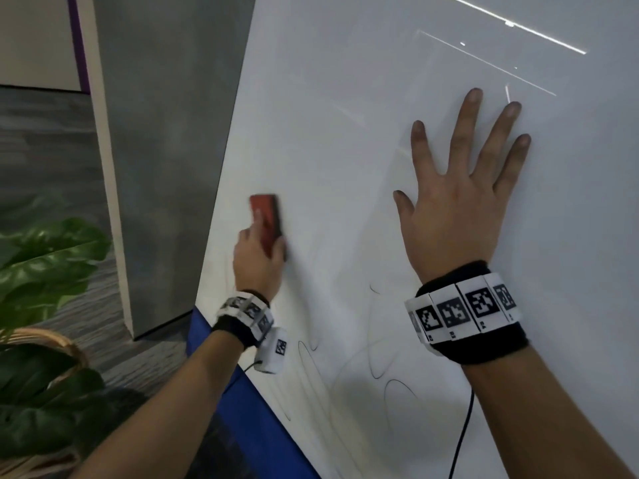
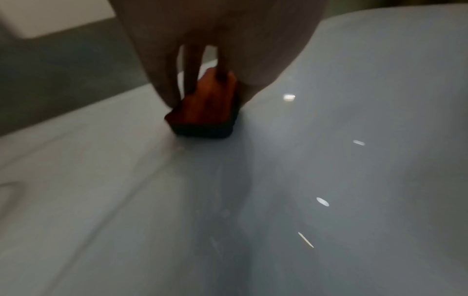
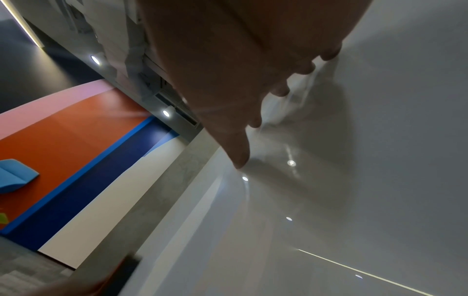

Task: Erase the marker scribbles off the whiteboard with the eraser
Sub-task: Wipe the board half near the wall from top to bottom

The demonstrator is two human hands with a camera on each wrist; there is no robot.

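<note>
A person wipes a whiteboard (image 1: 345, 150) with a red eraser (image 1: 265, 217) while bracing it with the other hand.

The left hand (image 1: 257, 261) grips the eraser, its fingers curled round the sides, and presses the dark pad flat against the whiteboard near the board's left edge. The right hand (image 1: 460, 202) lies flat on the whiteboard, well right of the eraser, fingers straight and spread wide. Thin marker scribbles (image 1: 377, 357) loop across the whiteboard's lower part, below both hands. A leafy plant (image 1: 45, 267) stands left of the whiteboard.
</note>
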